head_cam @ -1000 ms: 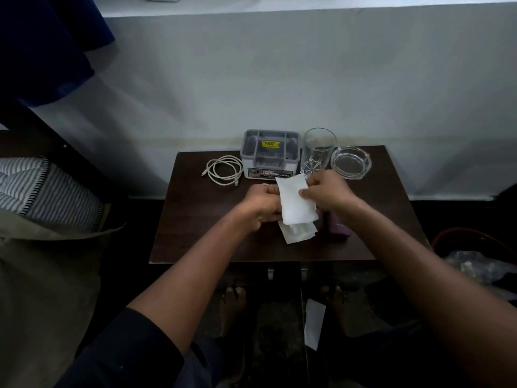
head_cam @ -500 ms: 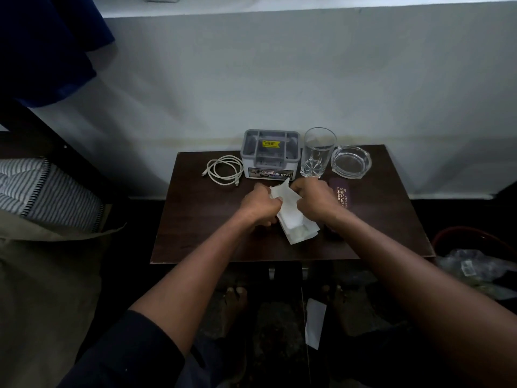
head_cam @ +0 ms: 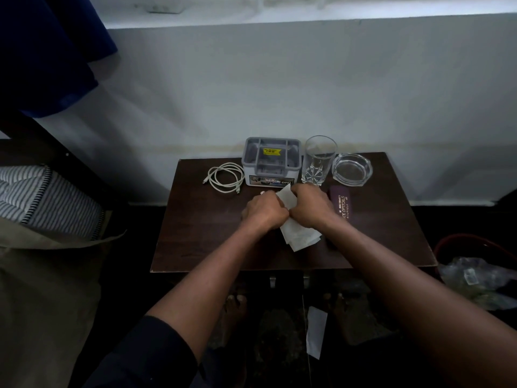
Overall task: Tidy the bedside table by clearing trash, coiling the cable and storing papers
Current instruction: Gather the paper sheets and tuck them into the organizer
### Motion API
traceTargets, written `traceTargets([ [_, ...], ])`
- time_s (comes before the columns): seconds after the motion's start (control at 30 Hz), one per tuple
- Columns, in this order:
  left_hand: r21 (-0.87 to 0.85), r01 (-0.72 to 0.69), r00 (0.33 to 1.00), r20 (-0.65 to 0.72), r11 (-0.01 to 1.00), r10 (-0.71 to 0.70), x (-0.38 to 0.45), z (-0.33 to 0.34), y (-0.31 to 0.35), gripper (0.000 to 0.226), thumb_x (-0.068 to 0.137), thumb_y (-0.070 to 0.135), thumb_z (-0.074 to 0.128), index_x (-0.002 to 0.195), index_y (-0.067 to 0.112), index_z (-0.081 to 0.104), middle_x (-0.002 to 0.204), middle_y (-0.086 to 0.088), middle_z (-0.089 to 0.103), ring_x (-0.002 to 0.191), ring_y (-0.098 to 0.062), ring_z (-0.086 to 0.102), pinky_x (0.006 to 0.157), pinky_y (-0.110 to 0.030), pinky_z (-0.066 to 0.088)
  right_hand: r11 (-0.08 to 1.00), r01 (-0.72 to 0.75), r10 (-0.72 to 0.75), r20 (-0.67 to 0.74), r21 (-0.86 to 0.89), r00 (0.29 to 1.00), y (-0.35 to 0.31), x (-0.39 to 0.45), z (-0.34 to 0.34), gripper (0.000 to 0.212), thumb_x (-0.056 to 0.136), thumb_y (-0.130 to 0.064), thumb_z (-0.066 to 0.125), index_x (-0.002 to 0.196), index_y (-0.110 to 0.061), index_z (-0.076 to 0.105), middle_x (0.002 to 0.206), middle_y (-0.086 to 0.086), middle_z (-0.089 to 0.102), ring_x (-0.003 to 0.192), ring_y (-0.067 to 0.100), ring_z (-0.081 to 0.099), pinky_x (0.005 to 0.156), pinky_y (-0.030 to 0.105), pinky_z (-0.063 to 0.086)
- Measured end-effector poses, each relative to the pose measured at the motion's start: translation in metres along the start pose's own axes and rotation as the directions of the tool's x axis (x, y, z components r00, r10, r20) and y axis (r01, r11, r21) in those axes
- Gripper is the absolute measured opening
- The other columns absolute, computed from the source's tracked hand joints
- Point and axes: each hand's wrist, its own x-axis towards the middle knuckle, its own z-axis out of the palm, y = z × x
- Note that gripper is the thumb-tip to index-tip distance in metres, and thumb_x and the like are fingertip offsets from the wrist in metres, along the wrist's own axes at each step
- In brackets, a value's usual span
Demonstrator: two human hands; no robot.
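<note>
Both hands meet over the middle of the dark wooden bedside table. My left hand and my right hand are both closed on a stack of white papers, whose top corner sticks up between them and whose lower edges lie on the table. A white cable lies coiled at the back left. Beside it stands a grey organiser box with open compartments and a yellow sticker.
A clear drinking glass and a glass ashtray stand at the back right. A maroon spectacle case lies right of my hands. A bin with plastic trash sits on the floor at right; a paper slip lies on the floor.
The papers have been lowered from an upright hold onto the table, and both hands have pressed closer together over them. The spectacle case is now uncovered.
</note>
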Motion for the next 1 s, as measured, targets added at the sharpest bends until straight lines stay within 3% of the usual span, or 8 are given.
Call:
traceTargets([
  [0.1, 0.078, -0.01, 0.999, -0.03, 0.997, 0.012, 0.001, -0.002, -0.003, 0.038, 0.089, 0.037, 0.069, 0.126, 0.026, 0.066, 0.131, -0.004, 0.069, 0.122, -0.031, 0.066, 0.094, -0.039, 0.053, 1.0, -0.017, 0.017, -0.005, -0.024, 1.0, -0.001, 0.001, 0.0, 0.03, 0.084, -0.01, 0.072, 0.112, -0.009, 0.062, 0.122, 0.016, 0.065, 0.114, 0.039, 0.065, 0.074, 0.037, 0.044],
  [0.2, 0.127, -0.014, 1.0, 0.005, 0.992, 0.013, 0.001, -0.002, -0.005, 0.046, 0.09, 0.036, 0.071, 0.133, 0.022, 0.058, 0.134, -0.006, 0.066, 0.122, -0.031, 0.066, 0.097, -0.041, 0.053, 0.999, -0.044, 0.043, -0.031, -0.019, 0.999, -0.002, -0.001, 0.001, 0.049, 0.083, -0.007, 0.074, 0.128, -0.007, 0.055, 0.128, 0.016, 0.063, 0.12, 0.04, 0.063, 0.077, 0.039, 0.045],
  [0.33, 0.12, 0.017, 1.0, -0.028, 0.993, -0.014, -0.002, -0.002, -0.005, 0.061, 0.092, 0.032, 0.074, 0.144, 0.015, 0.047, 0.147, -0.014, 0.05, 0.133, -0.036, 0.057, 0.104, -0.046, 0.048, 0.998, -0.052, 0.047, -0.152, -0.032, 0.987, -0.006, -0.006, -0.002, 0.047, 0.081, 0.0, 0.075, 0.123, -0.007, 0.055, 0.129, 0.016, 0.06, 0.122, 0.037, 0.057, 0.08, 0.04, 0.045],
  [0.5, 0.205, 0.0, 0.986, -0.165, 0.979, 0.034, -0.01, 0.001, 0.0, 0.065, 0.088, 0.026, 0.08, 0.142, 0.013, 0.047, 0.15, -0.016, 0.03, 0.132, -0.038, 0.052, 0.103, -0.045, 0.05, 0.998, -0.027, 0.017, -0.176, -0.058, 0.984, -0.008, -0.013, -0.005, 0.043, 0.079, 0.004, 0.074, 0.119, -0.005, 0.06, 0.13, 0.018, 0.055, 0.122, 0.037, 0.055, 0.084, 0.042, 0.049],
  [0.57, 0.216, -0.028, 0.98, -0.187, 0.976, 0.07, -0.016, 0.004, 0.003, 0.06, 0.089, 0.027, 0.078, 0.14, 0.013, 0.051, 0.15, -0.016, 0.033, 0.131, -0.038, 0.054, 0.101, -0.046, 0.051, 0.999, 0.007, -0.013, -0.17, -0.037, 0.985, -0.007, -0.019, -0.004, 0.039, 0.08, 0.005, 0.071, 0.117, -0.005, 0.063, 0.128, 0.018, 0.057, 0.117, 0.039, 0.058, 0.082, 0.041, 0.049],
  [0.73, 0.111, -0.168, 0.957, -0.222, 0.979, 0.19, -0.049, 0.014, 0.007, 0.03, 0.093, 0.025, 0.064, 0.122, 0.026, 0.071, 0.133, -0.007, 0.066, 0.122, -0.034, 0.065, 0.09, -0.042, 0.051, 0.998, 0.026, -0.014, -0.211, 0.056, 0.977, -0.003, -0.048, -0.004, 0.026, 0.086, -0.002, 0.066, 0.111, -0.008, 0.069, 0.118, 0.014, 0.069, 0.111, 0.038, 0.066, 0.088, 0.045, 0.056],
  [0.87, -0.015, -0.186, 0.947, -0.27, 0.982, 0.175, -0.084, 0.028, 0.006, 0.022, 0.093, 0.03, 0.065, 0.112, 0.032, 0.074, 0.12, -0.002, 0.074, 0.115, -0.031, 0.069, 0.079, -0.035, 0.045, 0.993, -0.011, 0.041, -0.256, 0.118, 0.966, 0.006, -0.088, -0.002, 0.022, 0.086, -0.006, 0.067, 0.105, -0.012, 0.075, 0.109, 0.013, 0.075, 0.106, 0.036, 0.07, 0.084, 0.039, 0.055],
  [1.0, -0.128, -0.151, 0.963, -0.243, 0.98, 0.116, -0.113, 0.067, -0.009, 0.018, 0.094, 0.04, 0.066, 0.106, 0.031, 0.076, 0.112, -0.004, 0.078, 0.109, -0.033, 0.071, 0.077, -0.032, 0.047, 0.981, -0.066, 0.104, -0.21, 0.182, 0.972, 0.025, -0.133, 0.014, 0.013, 0.086, -0.015, 0.072, 0.098, -0.018, 0.077, 0.105, 0.014, 0.077, 0.101, 0.036, 0.071, 0.08, 0.036, 0.057],
])
